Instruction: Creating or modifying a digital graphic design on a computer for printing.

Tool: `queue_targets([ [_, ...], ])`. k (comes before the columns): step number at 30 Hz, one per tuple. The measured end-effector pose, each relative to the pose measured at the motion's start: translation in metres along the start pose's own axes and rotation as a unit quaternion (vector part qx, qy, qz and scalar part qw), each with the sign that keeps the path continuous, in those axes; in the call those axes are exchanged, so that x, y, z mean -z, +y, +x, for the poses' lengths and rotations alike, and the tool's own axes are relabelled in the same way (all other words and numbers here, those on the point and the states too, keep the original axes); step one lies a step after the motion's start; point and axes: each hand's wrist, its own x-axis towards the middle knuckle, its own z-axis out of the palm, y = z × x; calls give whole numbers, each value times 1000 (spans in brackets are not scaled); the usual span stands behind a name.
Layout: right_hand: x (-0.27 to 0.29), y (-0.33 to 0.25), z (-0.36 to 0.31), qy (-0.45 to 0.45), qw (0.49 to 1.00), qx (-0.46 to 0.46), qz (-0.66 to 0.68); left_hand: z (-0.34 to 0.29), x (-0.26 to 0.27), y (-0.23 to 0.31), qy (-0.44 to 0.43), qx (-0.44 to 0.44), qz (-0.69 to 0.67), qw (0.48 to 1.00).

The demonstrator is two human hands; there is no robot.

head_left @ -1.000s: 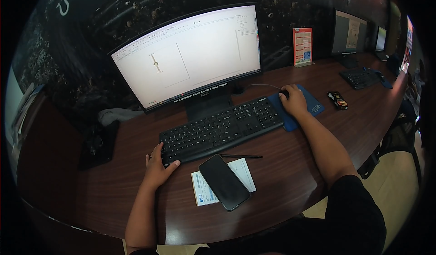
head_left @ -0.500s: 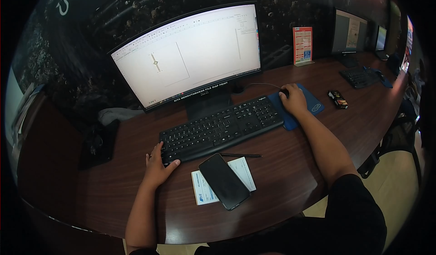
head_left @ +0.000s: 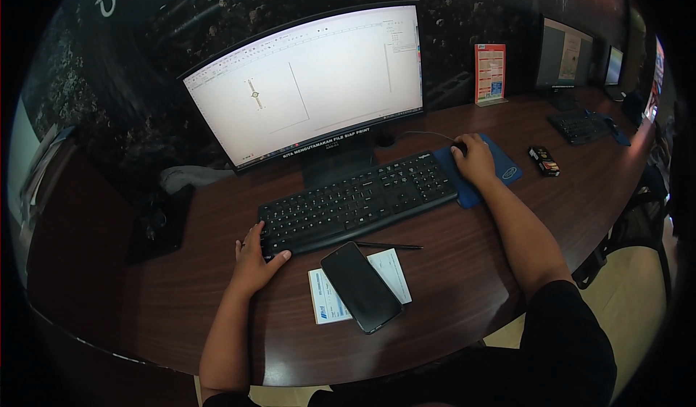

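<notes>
My right hand (head_left: 475,162) is wrapped over a dark computer mouse (head_left: 460,147) on a blue mouse pad (head_left: 505,162). My left hand (head_left: 255,266) lies at the left end of a black keyboard (head_left: 355,202), thumb along its front edge and fingers apart on or beside its left side. Behind the keyboard a wide monitor (head_left: 341,81) shows a mostly white drawing page with a small narrow motif at its left. In front of the keyboard a dark-screened smartphone (head_left: 361,287) rests on a white printed pad (head_left: 392,271), with a black pen (head_left: 389,246) just beyond.
A small dark box (head_left: 544,160) lies right of the mouse pad. Farther right stand a red and white calendar stand (head_left: 490,73), a second monitor (head_left: 564,55) and another keyboard (head_left: 580,127). At the left, a black object (head_left: 163,222) sits by a partition with stacked papers (head_left: 43,168).
The view has shifted slightly, so the desk items appear a little farther right. Both hands keep their places at the keyboard and mouse.
</notes>
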Motion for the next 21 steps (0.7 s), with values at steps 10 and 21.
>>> queue_targets([
  [10,5,-3,-8,-23,999,-4,-32,-2,-7,-4,0,-6,-4,1000],
  [21,26,-62,-15,-238,906,323,131,6,-6,-5,17,-17,-5,1000],
])
